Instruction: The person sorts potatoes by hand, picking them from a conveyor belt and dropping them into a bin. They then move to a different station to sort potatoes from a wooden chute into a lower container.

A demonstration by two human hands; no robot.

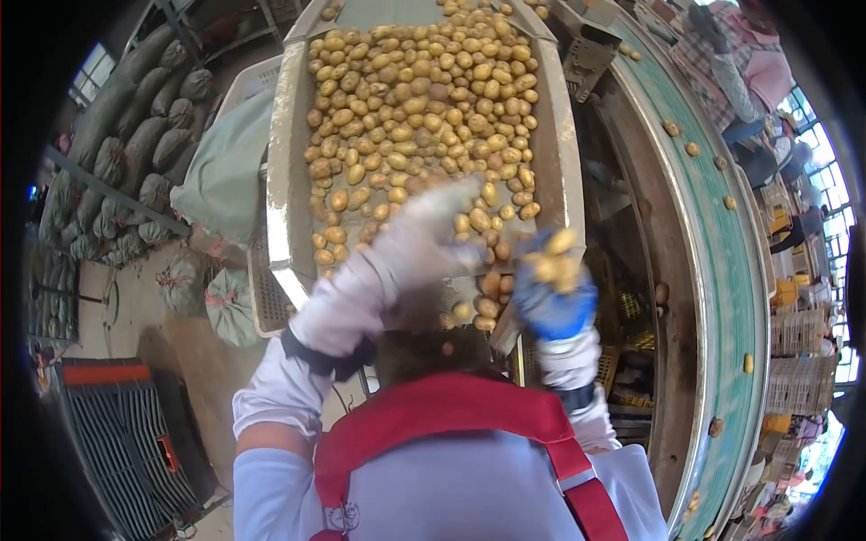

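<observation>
A thick heap of small yellow-brown potatoes (433, 81) fills the upper part of a metal-sided chute (287, 153), thinning out towards me. My left hand (424, 236), in a whitish glove and smeared by motion, reaches over the lower potatoes with its fingers stretched out and the thumb apart. Nothing shows in it. At the chute's lower right edge, my right hand (557, 302), in a blue and white glove, is closed round several potatoes (555, 263), which show on top of its fingers. A short line of potatoes (490, 287) lies between the two hands.
To my right runs a green conveyor belt (722, 270) carrying scattered potatoes. Full mesh sacks (144, 149) are piled at the left, near a black slatted unit (126, 442). Stacked crates (798, 388) and other people (744, 72) are beyond the belt.
</observation>
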